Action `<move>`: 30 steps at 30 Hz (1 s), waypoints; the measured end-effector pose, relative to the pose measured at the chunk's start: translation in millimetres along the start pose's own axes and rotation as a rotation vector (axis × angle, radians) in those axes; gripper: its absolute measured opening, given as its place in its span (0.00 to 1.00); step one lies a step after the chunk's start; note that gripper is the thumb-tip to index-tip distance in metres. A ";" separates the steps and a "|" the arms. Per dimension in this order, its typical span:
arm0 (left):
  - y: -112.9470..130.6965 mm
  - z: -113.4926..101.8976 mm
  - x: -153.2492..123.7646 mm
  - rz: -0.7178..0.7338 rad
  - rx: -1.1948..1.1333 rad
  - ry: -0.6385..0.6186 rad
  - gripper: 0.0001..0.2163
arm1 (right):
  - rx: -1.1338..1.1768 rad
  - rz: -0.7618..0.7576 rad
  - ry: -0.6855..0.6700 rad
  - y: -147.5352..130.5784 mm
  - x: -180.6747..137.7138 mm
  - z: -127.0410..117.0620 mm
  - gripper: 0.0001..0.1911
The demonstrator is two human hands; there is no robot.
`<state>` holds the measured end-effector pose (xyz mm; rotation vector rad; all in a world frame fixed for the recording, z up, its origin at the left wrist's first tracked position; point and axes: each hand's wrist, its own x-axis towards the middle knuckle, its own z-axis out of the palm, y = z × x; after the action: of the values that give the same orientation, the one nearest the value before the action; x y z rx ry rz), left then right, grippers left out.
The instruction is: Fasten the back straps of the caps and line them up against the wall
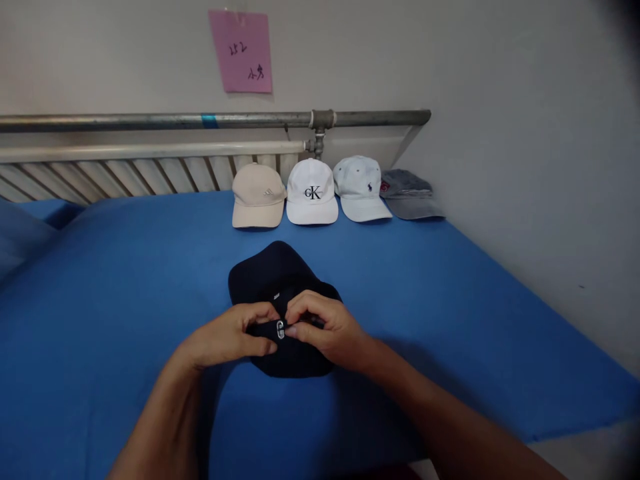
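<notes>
A dark baseball cap (295,363) lies on the blue-covered table, its brim pointing away to the upper left and its inside partly showing. Across its near side runs the back strap, with a silver metal buckle (281,329). My left hand (230,333) grips the strap just left of the buckle, thumb below and fingers above. To the right of the buckle, my right hand (327,327) pinches the strap between thumb and fingers. The strap's end is hidden by the right fingers.
Along the far edge stand a beige cap (258,195), a white cap (312,190), a pale cap (361,187) and a grey cap (410,195). Behind them are a radiator (175,175) and metal pipe (150,123). A wall (540,167) borders the right side.
</notes>
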<state>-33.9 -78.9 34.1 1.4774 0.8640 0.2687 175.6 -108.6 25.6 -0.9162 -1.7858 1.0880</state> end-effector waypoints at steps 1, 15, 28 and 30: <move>-0.2 1.0 1.9 0.007 0.043 0.018 0.05 | 0.026 0.014 -0.022 -1.0 -0.2 0.0 0.03; 7.8 10.1 6.9 0.007 -0.196 0.204 0.12 | 0.109 0.097 0.068 5.0 3.3 -1.2 0.02; 2.0 8.2 9.5 -0.004 -0.638 0.353 0.09 | 0.010 -0.031 0.123 7.9 2.3 0.2 0.02; 2.1 8.6 10.3 -0.027 -0.715 0.356 0.10 | 0.037 -0.021 0.137 9.3 2.8 1.7 0.02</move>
<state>-20.6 -78.5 31.4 0.7575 0.9367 0.7520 174.4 -103.4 17.3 -0.9248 -1.6547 1.0175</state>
